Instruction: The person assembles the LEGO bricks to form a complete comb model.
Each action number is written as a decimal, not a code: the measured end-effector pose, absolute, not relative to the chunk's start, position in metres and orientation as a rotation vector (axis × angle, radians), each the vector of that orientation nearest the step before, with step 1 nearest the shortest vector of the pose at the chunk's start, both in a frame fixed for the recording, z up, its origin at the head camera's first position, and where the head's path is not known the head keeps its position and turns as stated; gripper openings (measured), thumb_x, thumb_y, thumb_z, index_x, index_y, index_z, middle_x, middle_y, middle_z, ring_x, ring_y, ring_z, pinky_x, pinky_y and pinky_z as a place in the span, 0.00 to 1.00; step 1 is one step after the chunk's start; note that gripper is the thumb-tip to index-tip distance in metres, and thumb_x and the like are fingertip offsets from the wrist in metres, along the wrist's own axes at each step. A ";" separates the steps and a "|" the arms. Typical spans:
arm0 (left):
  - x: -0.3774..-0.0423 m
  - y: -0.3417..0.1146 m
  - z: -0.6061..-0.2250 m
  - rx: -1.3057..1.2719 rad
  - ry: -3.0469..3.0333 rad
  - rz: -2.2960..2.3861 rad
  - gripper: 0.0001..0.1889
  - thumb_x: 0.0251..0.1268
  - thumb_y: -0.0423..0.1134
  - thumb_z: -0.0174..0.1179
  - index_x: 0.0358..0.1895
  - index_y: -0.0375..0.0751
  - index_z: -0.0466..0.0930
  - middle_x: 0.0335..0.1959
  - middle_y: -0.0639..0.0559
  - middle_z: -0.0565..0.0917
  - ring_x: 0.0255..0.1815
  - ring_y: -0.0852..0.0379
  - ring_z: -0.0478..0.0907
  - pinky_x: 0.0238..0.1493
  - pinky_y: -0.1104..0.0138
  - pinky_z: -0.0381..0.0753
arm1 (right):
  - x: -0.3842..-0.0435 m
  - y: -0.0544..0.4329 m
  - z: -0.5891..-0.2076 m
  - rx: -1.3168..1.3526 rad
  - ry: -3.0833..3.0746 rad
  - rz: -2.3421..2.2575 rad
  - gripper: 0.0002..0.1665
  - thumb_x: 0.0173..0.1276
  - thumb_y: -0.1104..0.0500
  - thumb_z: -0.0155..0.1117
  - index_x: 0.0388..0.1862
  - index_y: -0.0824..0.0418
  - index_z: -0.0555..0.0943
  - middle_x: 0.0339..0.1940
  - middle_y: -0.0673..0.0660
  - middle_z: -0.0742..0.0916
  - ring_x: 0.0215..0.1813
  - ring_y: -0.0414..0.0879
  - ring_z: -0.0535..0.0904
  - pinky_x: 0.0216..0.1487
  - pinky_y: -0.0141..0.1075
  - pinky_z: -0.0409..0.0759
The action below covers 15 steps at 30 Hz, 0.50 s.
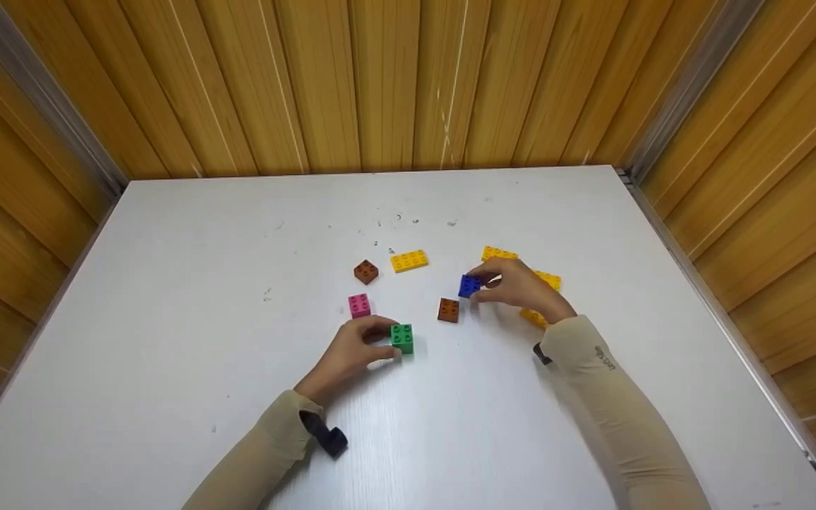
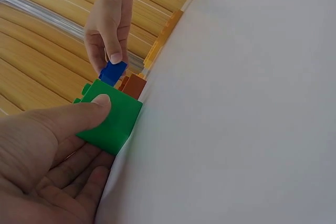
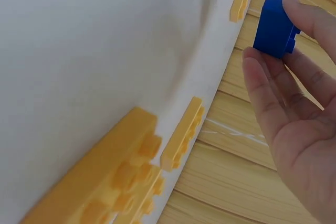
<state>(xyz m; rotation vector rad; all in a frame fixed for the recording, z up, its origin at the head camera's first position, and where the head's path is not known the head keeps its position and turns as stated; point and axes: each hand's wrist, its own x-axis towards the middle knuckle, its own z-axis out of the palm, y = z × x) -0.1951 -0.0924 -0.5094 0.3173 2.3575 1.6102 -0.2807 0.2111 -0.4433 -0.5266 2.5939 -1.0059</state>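
Note:
My left hand (image 1: 351,352) pinches a green toy brick (image 1: 402,340) between thumb and fingers, low at the tabletop with its studs up. A blue toy brick (image 1: 469,286) is in the fingertips of my right hand (image 1: 519,289); the right wrist view shows this blue brick (image 3: 274,24) held up off the white surface, its studs toward the palm. Just below the blue brick lies a brown brick (image 1: 448,310). A pink brick (image 1: 359,304) lies right behind my left fingers.
Farther back are a second brown brick (image 1: 366,272) and a flat yellow brick (image 1: 409,261). More yellow bricks (image 1: 499,253) lie around my right hand, partly hidden by it. They rest on a white table (image 1: 238,255) with wood-patterned walls (image 1: 380,85) at its back and sides.

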 end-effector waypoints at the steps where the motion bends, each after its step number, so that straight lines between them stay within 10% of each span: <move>1: -0.195 -0.093 -0.510 0.318 2.355 1.611 0.22 0.53 0.37 0.71 0.53 0.43 0.81 0.50 0.49 0.83 0.53 0.53 0.78 0.63 0.57 0.75 | -0.280 0.209 -0.443 -0.543 2.589 -1.012 0.26 0.60 0.60 0.71 0.58 0.63 0.80 0.54 0.61 0.83 0.56 0.56 0.80 0.60 0.47 0.78; 15: -0.195 -0.093 -0.508 0.284 2.339 1.597 0.22 0.53 0.37 0.71 0.54 0.46 0.81 0.51 0.52 0.83 0.54 0.54 0.78 0.63 0.57 0.75 | -0.269 0.183 -0.433 -0.712 2.520 -1.032 0.24 0.61 0.57 0.71 0.56 0.59 0.82 0.51 0.57 0.84 0.54 0.52 0.81 0.59 0.45 0.79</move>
